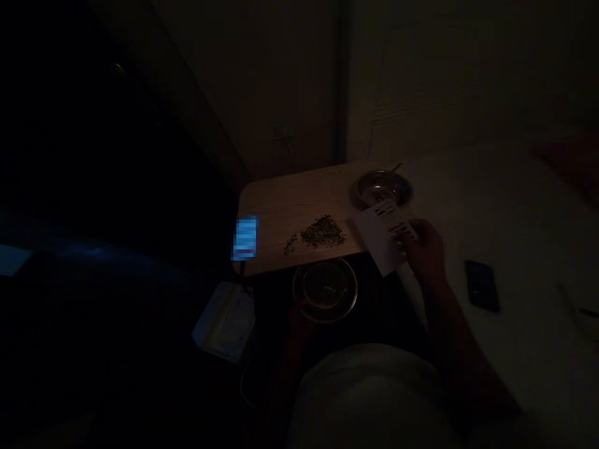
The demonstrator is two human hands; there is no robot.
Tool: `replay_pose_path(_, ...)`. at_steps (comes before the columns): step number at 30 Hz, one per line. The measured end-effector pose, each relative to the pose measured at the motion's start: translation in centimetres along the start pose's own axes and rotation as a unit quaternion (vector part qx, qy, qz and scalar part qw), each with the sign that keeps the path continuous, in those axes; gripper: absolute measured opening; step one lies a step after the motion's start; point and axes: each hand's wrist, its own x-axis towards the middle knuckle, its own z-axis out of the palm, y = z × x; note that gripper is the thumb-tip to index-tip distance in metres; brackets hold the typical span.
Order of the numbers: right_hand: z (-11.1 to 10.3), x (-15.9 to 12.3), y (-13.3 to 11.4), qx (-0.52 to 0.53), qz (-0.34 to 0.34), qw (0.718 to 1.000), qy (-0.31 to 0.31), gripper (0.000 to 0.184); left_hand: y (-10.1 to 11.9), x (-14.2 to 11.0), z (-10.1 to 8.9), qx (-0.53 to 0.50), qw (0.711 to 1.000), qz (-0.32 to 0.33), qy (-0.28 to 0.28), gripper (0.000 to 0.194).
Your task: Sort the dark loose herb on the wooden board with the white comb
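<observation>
The scene is very dark. My right hand (425,248) is closed on a white sheet of paper or card (377,240) with dark marks, tilted over the right front of the small wooden table (271,199). In my left hand (301,317) is the near left rim of a round metal bowl (325,287), just below the table's front edge; its fingers are mostly lost in shadow. A loose heap of small dark seeds or grains (324,231) lies on the tabletop, with a smaller scatter to its left. What the bowl holds is too dark to tell.
Another metal bowl (384,184) stands at the table's back right with a utensil handle over its rim. A lit screen (245,237) is at the left edge. A phone (482,285) lies on the pale surface at right. A pale box-like object (225,321) sits low at left.
</observation>
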Motion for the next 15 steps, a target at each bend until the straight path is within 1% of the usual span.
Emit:
replay_pose_path(4, -0.1, -0.1, 1.0, -0.014, -0.003, 0.999, -0.029, 0.029, 0.0, 0.1, -0.5, -0.003, 1.000, 0.005, 0.005, 0.025)
replay_pose_path(8, 0.2, -0.4, 1.7, -0.033, 0.009, 0.998, -0.055, 0.030, 0.0, 0.1, -0.6, -0.007, 1.000, 0.010, 0.004, 0.025)
replay_pose_path(12, 0.3, -1.2, 0.7, -0.087, 0.013, 0.990, -0.113, 0.027, 0.0, 0.1, -0.4, 0.006, 1.000, -0.004, -0.003, 0.024)
replay_pose_path(15, 0.1, -1.8, -0.4, -0.113, 0.010, 0.983, -0.142, 0.025, 0.0, -0.3, -0.2, 0.012, 1.000, 0.011, -0.019, 0.026)
